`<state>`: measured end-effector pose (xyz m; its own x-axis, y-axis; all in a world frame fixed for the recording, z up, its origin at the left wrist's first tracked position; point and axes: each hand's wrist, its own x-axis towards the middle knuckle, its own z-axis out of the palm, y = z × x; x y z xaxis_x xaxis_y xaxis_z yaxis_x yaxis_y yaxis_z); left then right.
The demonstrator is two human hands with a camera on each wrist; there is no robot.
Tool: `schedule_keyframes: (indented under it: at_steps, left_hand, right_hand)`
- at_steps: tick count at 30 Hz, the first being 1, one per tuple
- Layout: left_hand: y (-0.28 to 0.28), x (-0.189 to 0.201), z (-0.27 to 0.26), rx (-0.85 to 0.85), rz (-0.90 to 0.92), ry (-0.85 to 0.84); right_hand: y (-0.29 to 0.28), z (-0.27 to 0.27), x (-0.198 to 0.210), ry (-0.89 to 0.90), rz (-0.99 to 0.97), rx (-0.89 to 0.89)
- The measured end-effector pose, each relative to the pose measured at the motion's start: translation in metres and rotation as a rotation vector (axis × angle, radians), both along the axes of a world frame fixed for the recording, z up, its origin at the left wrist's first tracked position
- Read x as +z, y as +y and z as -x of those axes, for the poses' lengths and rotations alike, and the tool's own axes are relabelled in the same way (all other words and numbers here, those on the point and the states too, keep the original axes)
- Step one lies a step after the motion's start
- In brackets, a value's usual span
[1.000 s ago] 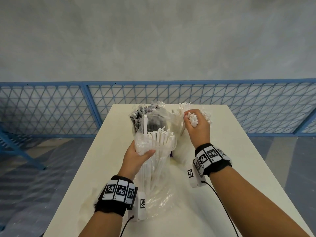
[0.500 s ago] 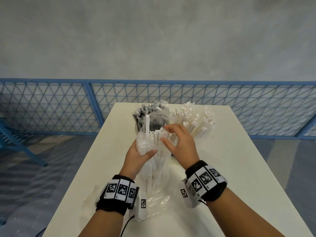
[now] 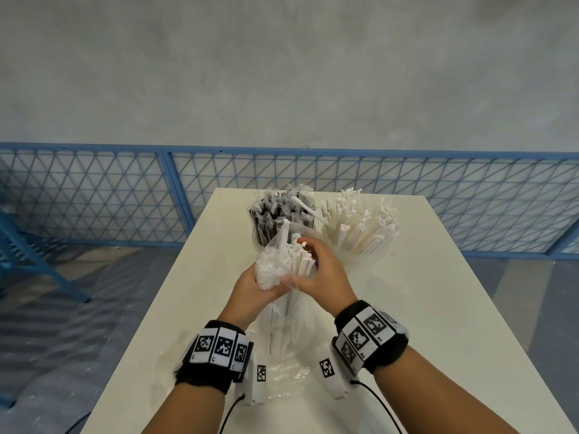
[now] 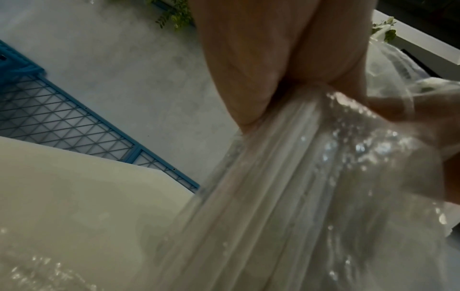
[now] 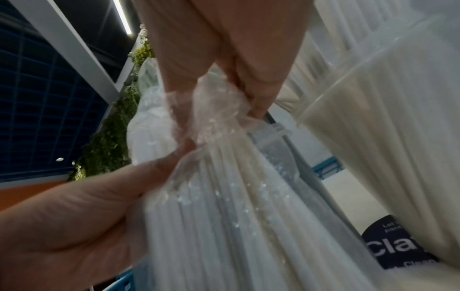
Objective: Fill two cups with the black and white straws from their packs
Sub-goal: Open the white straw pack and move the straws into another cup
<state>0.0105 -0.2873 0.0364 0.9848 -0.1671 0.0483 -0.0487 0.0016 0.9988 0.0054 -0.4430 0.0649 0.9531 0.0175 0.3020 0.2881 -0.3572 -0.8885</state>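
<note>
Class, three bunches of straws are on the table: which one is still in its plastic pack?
The near bunch, gripped by both hands; the two behind stand in cups.

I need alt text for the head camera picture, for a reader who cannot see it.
Two hands, left hand and right hand, grip an upright clear plastic pack of white straws on a cream table. Behind it stand a clear cup of black straws and a clear cup of white straws.

The right hand point(image 3: 319, 274) covers the near side of the pack of white straws point(image 3: 282, 311), so which straws its fingers pinch cannot be told. At twelve o'clock the black straws point(image 3: 272, 214) hide their cup. The dark label point(image 5: 398, 248) is cut off.
</note>
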Motion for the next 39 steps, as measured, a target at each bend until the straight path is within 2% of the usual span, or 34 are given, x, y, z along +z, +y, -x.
schedule_keyframes:
  at_steps: [2, 4, 6, 10, 16, 19, 23, 29, 34, 39]
  left_hand:
    - [0.002, -0.002, 0.000, 0.002, 0.006, 0.000]
    - [0.003, -0.003, -0.001, -0.013, 0.011, -0.007]
    - [0.004, -0.002, -0.001, -0.035, 0.017, -0.020]
    - [0.002, -0.002, 0.000, -0.066, 0.012, -0.024]
    - [0.000, -0.001, 0.001, -0.116, -0.047, -0.001]
    - [0.002, -0.004, 0.000, -0.084, -0.064, -0.007]
    - [0.002, -0.008, -0.002, -0.016, -0.088, -0.002]
    - [-0.001, -0.010, -0.003, -0.007, -0.122, 0.000]
    - [0.001, -0.009, -0.003, -0.004, -0.130, 0.001]
    - [0.000, -0.011, -0.004, 0.004, -0.119, 0.000]
  right_hand:
    - [0.003, -0.001, -0.003, -0.005, -0.050, -0.104]
    - [0.004, 0.000, -0.005, -0.024, 0.000, -0.139]
    - [0.003, 0.000, -0.005, 0.016, 0.077, -0.090]
    - [0.005, 0.000, -0.011, 0.095, 0.029, -0.020]
    - [0.004, 0.008, -0.019, 0.230, -0.227, 0.027]
    - [0.006, 0.010, -0.016, 0.212, -0.272, -0.002]
    - [0.006, 0.008, -0.008, 0.192, -0.466, -0.087]
    - [-0.010, -0.003, 0.020, 0.141, -0.727, -0.213]
    - [-0.027, -0.010, 0.042, 0.128, -0.936, -0.190]
    - [-0.030, -0.007, 0.044, 0.148, -0.953, -0.126]
